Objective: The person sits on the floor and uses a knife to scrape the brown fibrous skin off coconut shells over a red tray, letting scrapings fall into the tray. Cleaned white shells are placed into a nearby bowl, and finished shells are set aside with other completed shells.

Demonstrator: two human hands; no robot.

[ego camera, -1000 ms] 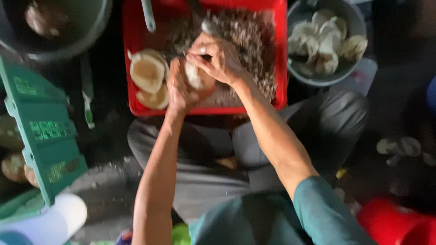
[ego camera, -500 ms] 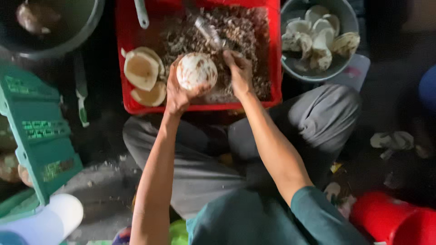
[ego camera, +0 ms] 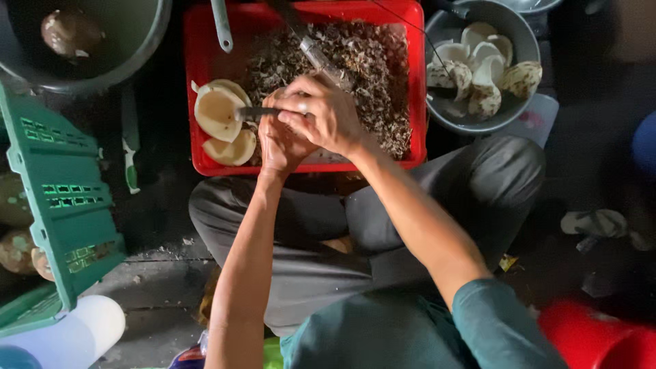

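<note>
Both hands meet over the near edge of a red tub (ego camera: 198,102). My left hand (ego camera: 277,147) is cupped from below around a pale coconut piece, which my right hand (ego camera: 324,113) covers from above. A dark knife (ego camera: 251,112) sticks out to the left of my right fist, its blade lying flat towards two peeled white coconut halves (ego camera: 219,113) in the tub's left part. Brown shavings (ego camera: 372,75) fill the rest of the tub.
A grey bowl (ego camera: 444,117) at the upper right holds several peeled pieces (ego camera: 482,68). A grey bucket (ego camera: 140,58) at the upper left holds a brown coconut (ego camera: 68,31). A green crate (ego camera: 61,191) leans at the left. A red container (ego camera: 594,338) sits at the lower right.
Half a second ago my left hand held the round white piece up in plain view, my right hand beside it. Now my right hand has closed over it with the knife.
</note>
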